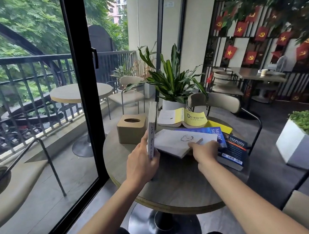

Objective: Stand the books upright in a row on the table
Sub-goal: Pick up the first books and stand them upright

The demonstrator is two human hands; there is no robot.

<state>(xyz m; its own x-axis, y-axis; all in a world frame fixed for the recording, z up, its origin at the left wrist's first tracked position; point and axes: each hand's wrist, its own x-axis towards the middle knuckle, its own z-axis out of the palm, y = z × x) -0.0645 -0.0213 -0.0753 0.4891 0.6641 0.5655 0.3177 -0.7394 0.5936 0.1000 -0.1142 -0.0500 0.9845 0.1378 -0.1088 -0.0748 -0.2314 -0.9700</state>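
A white book (152, 128) stands upright on the round table (176, 187), spine toward me, and my left hand (141, 162) grips its near lower end. My right hand (204, 150) holds the near edge of a second white book (177, 141), which is tilted up off a pile. Under it lie a blue book (218, 134) and a dark book (233, 152). A yellow book (190, 118) lies open face down at the table's far side, with another yellow one (222, 127) partly hidden beneath the pile.
A tan tissue box (131, 128) stands just left of the upright book. A potted plant (172, 86) in a white pot sits at the far edge. A chair (221, 102) is behind the table, glass door frame (81, 85) to the left, planter (300, 142) to the right.
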